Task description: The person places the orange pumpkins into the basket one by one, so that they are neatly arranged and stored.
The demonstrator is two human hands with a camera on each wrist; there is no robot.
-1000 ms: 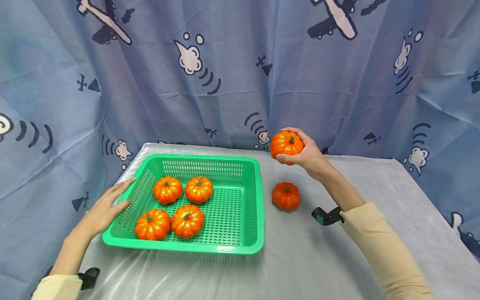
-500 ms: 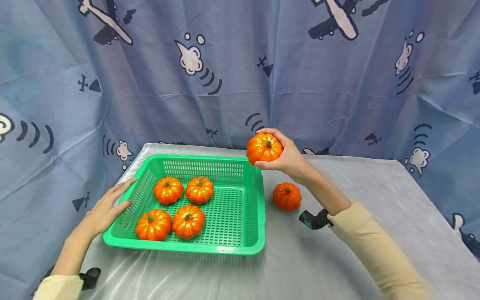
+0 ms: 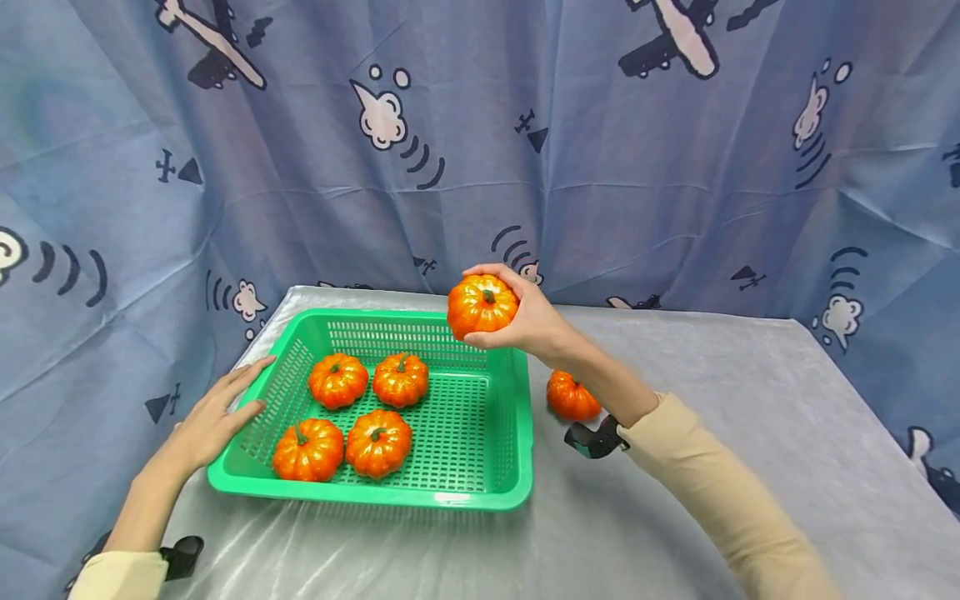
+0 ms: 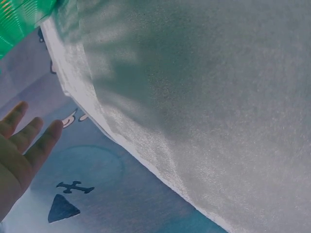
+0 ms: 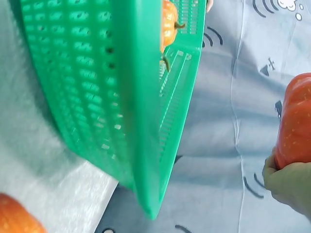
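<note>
A small orange pumpkin (image 3: 482, 307) is gripped by my right hand (image 3: 531, 321), fingers behind it and thumb in front. It hangs in the air over the back right part of the green basket (image 3: 480, 500). In the right wrist view the same pumpkin (image 5: 297, 121) shows at the right edge, with part of the hand (image 5: 291, 187) below it. My left hand (image 3: 206, 425) rests at the basket's left rim with fingers stretched; in the left wrist view the hand (image 4: 19, 150) shows straight, spread fingers. Several pumpkins (image 3: 378, 443) sit in the basket's left and middle.
Another pumpkin (image 3: 572, 397) lies on the silvery-white tablecloth (image 3: 720, 400) right of the basket, partly hidden by my right forearm. A blue curtain (image 3: 465, 150) with printed planes hangs behind the table.
My right hand has carried its pumpkin leftward from above the table to over the basket. The left hand and the basket stay where they were.
</note>
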